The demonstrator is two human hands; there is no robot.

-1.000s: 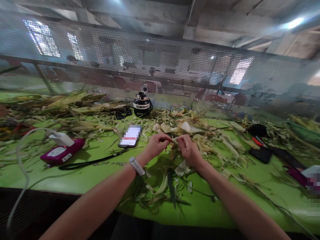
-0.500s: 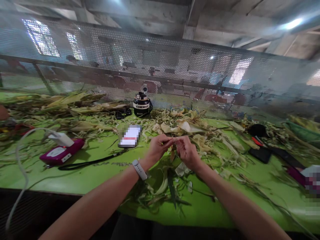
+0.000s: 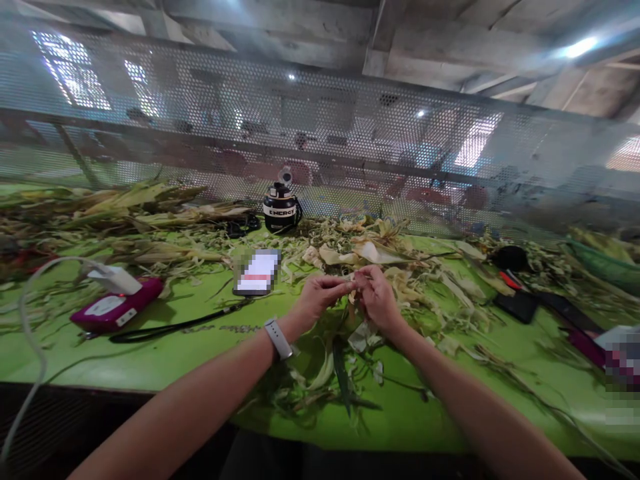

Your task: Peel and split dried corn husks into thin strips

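Observation:
Over the green table, both my hands meet fingertip to fingertip. My left hand [image 3: 320, 298], with a pale watch [image 3: 279, 339] on its wrist, is closed in a pinch. Curled fingers close my right hand [image 3: 379, 300] just beside it. Between them is a small strip of corn husk [image 3: 352, 308], its end hanging below the fingers and most of it hidden. Loose husk shreds [image 3: 323, 373] and a dark green leaf [image 3: 343, 377] lie beneath the hands. Pale, broad husks [image 3: 375, 253] lie just beyond them.
A phone [image 3: 257, 272] lies left of my hands, its strap reaching toward a magenta power bank [image 3: 117, 305] with a white plug and cable. Behind stands a black jug [image 3: 280, 210]. Husk heaps [image 3: 125, 207] line a perforated screen [image 3: 320, 127]. Right, a dark flat object [image 3: 517, 307] lies near a green basket [image 3: 600, 263].
My hands stay pinched together; the right hand's fingers have shifted and lifted slightly against the left's fingertips. The whole view has slid a little, so the table items appear farther left.

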